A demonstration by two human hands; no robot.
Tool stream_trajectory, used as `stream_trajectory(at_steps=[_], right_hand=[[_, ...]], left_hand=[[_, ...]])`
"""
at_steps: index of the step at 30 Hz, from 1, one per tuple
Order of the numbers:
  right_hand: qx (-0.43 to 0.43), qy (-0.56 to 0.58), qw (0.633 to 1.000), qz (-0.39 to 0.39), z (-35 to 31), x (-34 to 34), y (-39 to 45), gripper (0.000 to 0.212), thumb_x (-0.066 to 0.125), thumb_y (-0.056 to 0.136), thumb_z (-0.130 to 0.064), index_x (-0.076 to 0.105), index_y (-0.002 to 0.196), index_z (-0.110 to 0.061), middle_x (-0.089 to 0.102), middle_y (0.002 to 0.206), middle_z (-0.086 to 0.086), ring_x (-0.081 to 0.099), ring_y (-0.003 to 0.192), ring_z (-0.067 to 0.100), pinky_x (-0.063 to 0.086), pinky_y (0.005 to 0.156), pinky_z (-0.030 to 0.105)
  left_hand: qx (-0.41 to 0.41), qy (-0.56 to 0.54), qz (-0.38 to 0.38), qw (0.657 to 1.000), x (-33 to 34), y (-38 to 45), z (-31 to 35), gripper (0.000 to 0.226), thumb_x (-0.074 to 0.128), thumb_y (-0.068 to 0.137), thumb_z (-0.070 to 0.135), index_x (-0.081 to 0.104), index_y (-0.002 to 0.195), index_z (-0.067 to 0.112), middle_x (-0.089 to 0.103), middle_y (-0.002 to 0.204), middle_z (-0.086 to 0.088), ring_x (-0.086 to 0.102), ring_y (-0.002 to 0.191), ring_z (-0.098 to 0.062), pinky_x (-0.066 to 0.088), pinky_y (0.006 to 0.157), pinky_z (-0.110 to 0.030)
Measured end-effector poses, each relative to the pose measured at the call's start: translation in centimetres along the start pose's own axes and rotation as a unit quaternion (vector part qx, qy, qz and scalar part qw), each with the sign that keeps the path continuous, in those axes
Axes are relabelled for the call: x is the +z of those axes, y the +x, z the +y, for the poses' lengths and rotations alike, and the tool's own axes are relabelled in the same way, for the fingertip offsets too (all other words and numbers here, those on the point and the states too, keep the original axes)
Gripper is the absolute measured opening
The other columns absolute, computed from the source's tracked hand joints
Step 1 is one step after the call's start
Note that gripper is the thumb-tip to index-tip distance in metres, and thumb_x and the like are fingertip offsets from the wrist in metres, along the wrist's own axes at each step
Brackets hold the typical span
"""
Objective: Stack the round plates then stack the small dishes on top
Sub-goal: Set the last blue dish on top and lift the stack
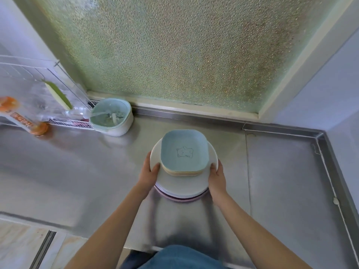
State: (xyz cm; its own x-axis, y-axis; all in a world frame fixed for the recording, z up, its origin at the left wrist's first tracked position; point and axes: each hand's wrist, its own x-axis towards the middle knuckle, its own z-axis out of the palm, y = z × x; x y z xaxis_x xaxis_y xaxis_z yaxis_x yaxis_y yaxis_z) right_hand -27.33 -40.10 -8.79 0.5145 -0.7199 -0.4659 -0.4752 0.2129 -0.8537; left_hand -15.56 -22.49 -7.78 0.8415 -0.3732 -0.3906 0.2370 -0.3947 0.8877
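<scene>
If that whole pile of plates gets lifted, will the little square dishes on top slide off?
Probably not, if kept level: the small dishes sit nested, resting flat on the top round plate. They sit off-centre toward the far rim, so tilting away might slide them. Both hands, left hand and right hand, grip opposite rims, which should steady it.

- A single head-worn, wide-angle view looks forward and steeply down from above the brushed stainless-steel counter.
- It faces the pebbled frosted-glass window behind the counter.
- Close range: both forearms enter from the bottom edge.
</scene>
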Motion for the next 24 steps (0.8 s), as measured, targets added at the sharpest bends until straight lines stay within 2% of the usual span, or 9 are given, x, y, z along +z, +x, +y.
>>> stream_trajectory(at_steps=[5, 8, 11, 14, 17, 20, 24], right_hand=[[-0.009, 0.005, 1.0, 0.0, -2.4, 7.4, 1.2, 0.044, 0.031, 0.1, -0.033, 0.03, 0.143, -0.024, 0.049, 0.138, 0.011, 0.047, 0.124, 0.029, 0.039, 0.102, 0.038], [-0.004, 0.006, 1.0, 0.014, -3.8, 11.0, 2.4, 0.046, 0.031, 0.1, -0.034, 0.03, 0.144, -0.021, 0.047, 0.14, 0.012, 0.046, 0.126, 0.03, 0.038, 0.103, 0.039], [-0.011, 0.006, 1.0, 0.028, -5.4, 13.6, 4.0, 0.045, 0.032, 0.1, -0.033, 0.034, 0.142, -0.019, 0.049, 0.138, 0.011, 0.047, 0.124, 0.028, 0.039, 0.102, 0.037], [-0.023, -0.009, 0.998, 0.052, -6.6, 15.0, 4.9, 0.042, 0.032, 0.1, -0.03, 0.037, 0.14, -0.018, 0.051, 0.135, 0.01, 0.048, 0.123, 0.028, 0.038, 0.099, 0.035], [-0.022, -0.009, 0.997, 0.075, -6.8, 15.4, 4.9, 0.04, 0.032, 0.1, -0.029, 0.038, 0.139, -0.018, 0.052, 0.134, 0.01, 0.048, 0.122, 0.028, 0.037, 0.094, 0.031], [-0.03, 0.001, 0.995, 0.091, -6.9, 15.6, 4.5, 0.038, 0.033, 0.1, -0.027, 0.042, 0.136, -0.019, 0.054, 0.131, 0.008, 0.049, 0.119, 0.024, 0.036, 0.09, 0.027], [-0.023, 0.009, 0.995, 0.099, -7.0, 15.7, 4.6, 0.039, 0.033, 0.1, -0.027, 0.04, 0.138, -0.02, 0.053, 0.134, 0.007, 0.049, 0.113, 0.019, 0.038, 0.091, 0.029]], left_hand=[[-0.001, -0.005, 0.019, 1.0, -5.9, 4.7, 0.8, 0.053, 0.046, 0.095, 0.014, 0.028, 0.144, 0.025, 0.048, 0.134, 0.0, 0.046, 0.121, -0.02, 0.04, 0.105, -0.04], [0.01, -0.017, 0.017, 1.0, -8.5, 7.0, 1.9, 0.053, 0.046, 0.094, 0.011, 0.029, 0.143, 0.019, 0.045, 0.133, 0.0, 0.043, 0.118, -0.016, 0.037, 0.102, -0.035], [0.034, -0.005, 0.021, 0.999, -10.4, 9.6, 2.2, 0.064, 0.047, 0.081, 0.022, 0.03, 0.143, 0.019, 0.044, 0.134, 0.002, 0.042, 0.122, -0.016, 0.035, 0.106, -0.036], [0.015, -0.006, 0.013, 1.0, -11.5, 11.7, 1.8, 0.063, 0.048, 0.083, 0.019, 0.029, 0.144, 0.021, 0.043, 0.143, -0.004, 0.041, 0.13, -0.022, 0.033, 0.112, -0.046], [0.015, -0.016, 0.018, 1.0, -11.4, 11.9, 2.0, 0.056, 0.049, 0.09, 0.007, 0.032, 0.142, 0.018, 0.047, 0.138, -0.001, 0.043, 0.129, -0.024, 0.034, 0.111, -0.043], [0.024, -0.022, 0.023, 0.999, -11.1, 12.0, 1.9, 0.056, 0.049, 0.089, 0.005, 0.032, 0.141, 0.019, 0.05, 0.129, 0.001, 0.047, 0.125, -0.028, 0.037, 0.107, -0.041], [0.018, 0.016, 0.013, 1.0, -11.1, 12.3, 1.9, 0.06, 0.045, 0.092, 0.006, 0.024, 0.145, 0.024, 0.047, 0.14, -0.006, 0.046, 0.125, -0.029, 0.036, 0.102, -0.037]])
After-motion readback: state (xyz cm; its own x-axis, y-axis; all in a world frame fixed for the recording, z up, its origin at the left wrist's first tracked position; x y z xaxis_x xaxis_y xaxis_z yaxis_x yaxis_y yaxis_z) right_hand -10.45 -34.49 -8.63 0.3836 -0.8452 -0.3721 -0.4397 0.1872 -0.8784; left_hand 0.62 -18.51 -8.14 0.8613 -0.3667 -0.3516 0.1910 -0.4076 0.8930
